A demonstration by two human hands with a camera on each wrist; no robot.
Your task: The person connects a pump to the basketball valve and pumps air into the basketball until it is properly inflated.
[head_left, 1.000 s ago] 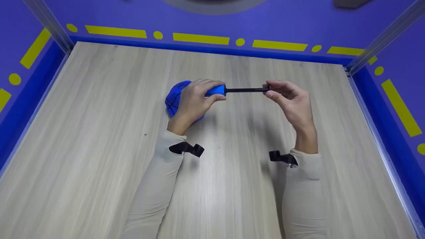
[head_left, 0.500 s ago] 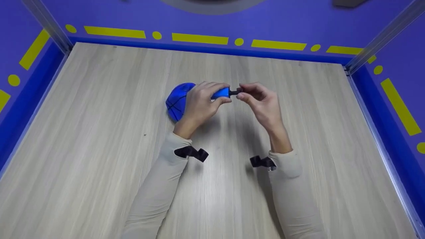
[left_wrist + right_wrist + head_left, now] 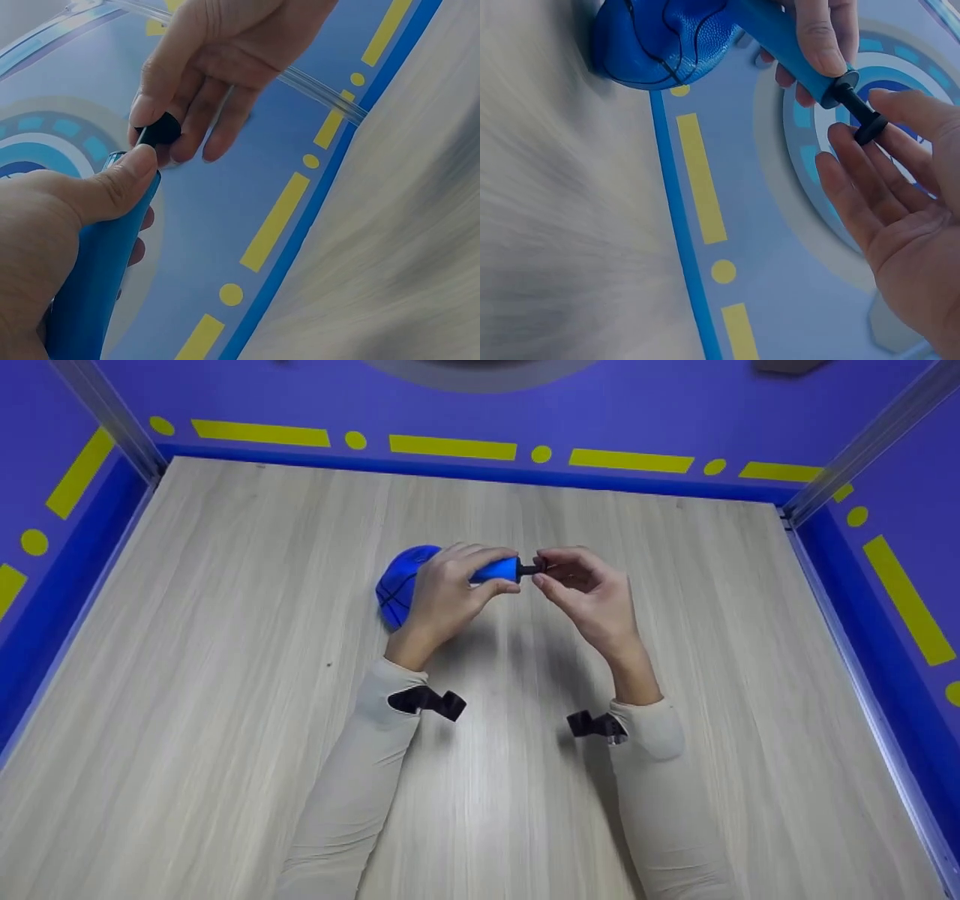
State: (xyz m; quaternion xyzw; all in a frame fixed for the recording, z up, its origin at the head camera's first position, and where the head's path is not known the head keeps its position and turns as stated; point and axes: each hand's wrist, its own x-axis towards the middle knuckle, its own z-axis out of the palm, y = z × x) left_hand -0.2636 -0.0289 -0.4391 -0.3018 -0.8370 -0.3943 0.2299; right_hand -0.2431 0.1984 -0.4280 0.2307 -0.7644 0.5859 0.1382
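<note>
My left hand (image 3: 448,596) grips the blue barrel of a hand pump (image 3: 507,570), held level above the table. From the barrel's right end a short length of black plunger rod (image 3: 853,103) sticks out. Thumb and fingertips of my right hand (image 3: 598,598) pinch the black plunger handle (image 3: 870,129) at the end of that rod. Behind my left hand is a soft, dented blue ball (image 3: 397,589) with black lines, at the pump's other end. The joint between pump and ball is hidden by the left hand in the head view.
The wood-grain table (image 3: 480,780) spreads out under both arms. Blue-purple panels (image 3: 480,416) with yellow dashes and dots rise along its back and sides, with metal posts (image 3: 124,420) at the corners. A black camera mount (image 3: 427,701) sits on each wrist.
My right hand has moved left toward my left hand, and the long exposed plunger rod has slid mostly into the barrel. Over the last half second the hands barely shift.
</note>
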